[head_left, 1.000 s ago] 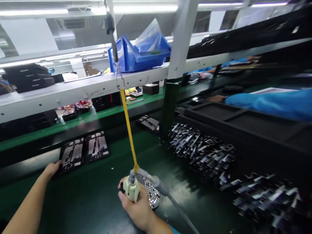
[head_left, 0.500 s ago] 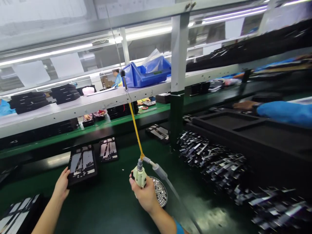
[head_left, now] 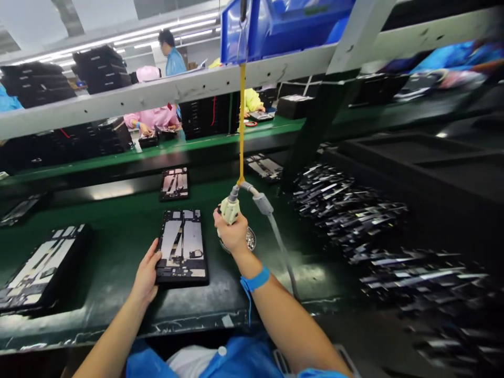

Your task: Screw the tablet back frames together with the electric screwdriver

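While the belt (head_left: 118,247) ran green across the bench, a dark tray (head_left: 37,270) sat at far left holding a flat metal frame, near the front edge. Well apart to its right lay the panel (head_left: 181,247), a dark tray with a silver-grey frame in it, lengthwise toward the person. Left hand (head_left: 147,273) rested on the panel's left lower edge, fingers curled against the side, thumb on top; a light grip, not a full clamp. Bare belt lay between the two trays and in front of the panel, up to the worn front edge.

Just right of the panel, right hand (head_left: 233,236) was closed round the driver (head_left: 229,210), a pale tool held upright. A yellow strap (head_left: 241,126) rose from it to the shelf (head_left: 157,94); a grey hose (head_left: 277,236) curved off right and down. Behind the fist sat a small dish (head_left: 249,240) of screws, partly hidden. A blue band (head_left: 255,279) circled that wrist.

Farther back, a second panel (head_left: 175,184) lay alone. At right, heaps of loose metal strips (head_left: 354,205) crowded the belt, blurred. Above, a blue bin (head_left: 283,26) stood on the shelf; contents unclear.
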{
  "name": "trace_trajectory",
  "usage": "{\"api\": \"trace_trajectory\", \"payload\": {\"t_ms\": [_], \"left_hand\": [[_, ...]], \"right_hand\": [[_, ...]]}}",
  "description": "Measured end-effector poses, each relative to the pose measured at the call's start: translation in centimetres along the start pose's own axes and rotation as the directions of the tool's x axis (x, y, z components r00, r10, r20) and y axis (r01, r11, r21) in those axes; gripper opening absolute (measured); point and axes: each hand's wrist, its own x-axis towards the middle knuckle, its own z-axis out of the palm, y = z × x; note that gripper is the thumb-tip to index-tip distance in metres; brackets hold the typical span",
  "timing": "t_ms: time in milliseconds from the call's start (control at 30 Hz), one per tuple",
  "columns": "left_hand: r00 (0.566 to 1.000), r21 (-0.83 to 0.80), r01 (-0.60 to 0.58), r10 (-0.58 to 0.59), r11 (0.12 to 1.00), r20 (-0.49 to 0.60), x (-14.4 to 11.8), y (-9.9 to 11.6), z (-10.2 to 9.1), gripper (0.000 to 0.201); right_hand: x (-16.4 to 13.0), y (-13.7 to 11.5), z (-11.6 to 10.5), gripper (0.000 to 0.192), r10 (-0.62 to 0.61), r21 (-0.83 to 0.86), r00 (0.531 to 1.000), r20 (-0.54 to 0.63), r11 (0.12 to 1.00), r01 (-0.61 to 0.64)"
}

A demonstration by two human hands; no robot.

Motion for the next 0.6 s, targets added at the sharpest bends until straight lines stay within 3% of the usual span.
{"api": "trace_trajectory", "payload": {"t_ms": [167, 333, 400, 500, 533, 600], "left_hand": [[0.992, 0.220, -0.114, 0.099, 0.969, 0.078, 0.4, -1.9, 0.0, 0.068], [0.944, 0.455, -0.326, 0.256, 0.829, 0.210, 0.5, 0.4, -1.5, 0.051], [0.859, 0.527, -0.501, 0.320, 0.686, 0.400, 0.3, 1.6, -1.3, 0.042], [0.600, 0.527, -0.797, 0.296, 0.295, 0.743, 0.3, 2.5, -0.3, 0.036], [0.527, 0.493, -0.849, 0.268, 0.189, 0.806, 0.4, 2.5, 0.1, 0.034], [0.450, 0.438, -0.893, 0.250, 0.103, 0.858, 0.6, 2.4, 0.6, 0.031]], "right_hand": [[-0.3, -0.4, 0.0, 0.027, -0.012, -0.001, 1.000, -0.007, 1.000, 0.012], [-0.9, -0.4, 0.2, 0.025, -0.004, -0.001, 1.000, 0.001, 1.000, 0.004], [-0.9, -0.5, 0.2, 0.024, -0.020, 0.001, 1.000, 0.009, 1.000, 0.020], [-0.9, -0.8, 0.1, 0.021, -0.061, -0.009, 0.998, 0.011, 0.998, 0.061], [-0.9, -1.0, 0.0, 0.020, -0.073, -0.016, 0.997, 0.006, 0.997, 0.073], [-0.8, -1.2, 0.0, 0.018, -0.092, -0.034, 0.996, -0.009, 0.995, 0.092]]}}
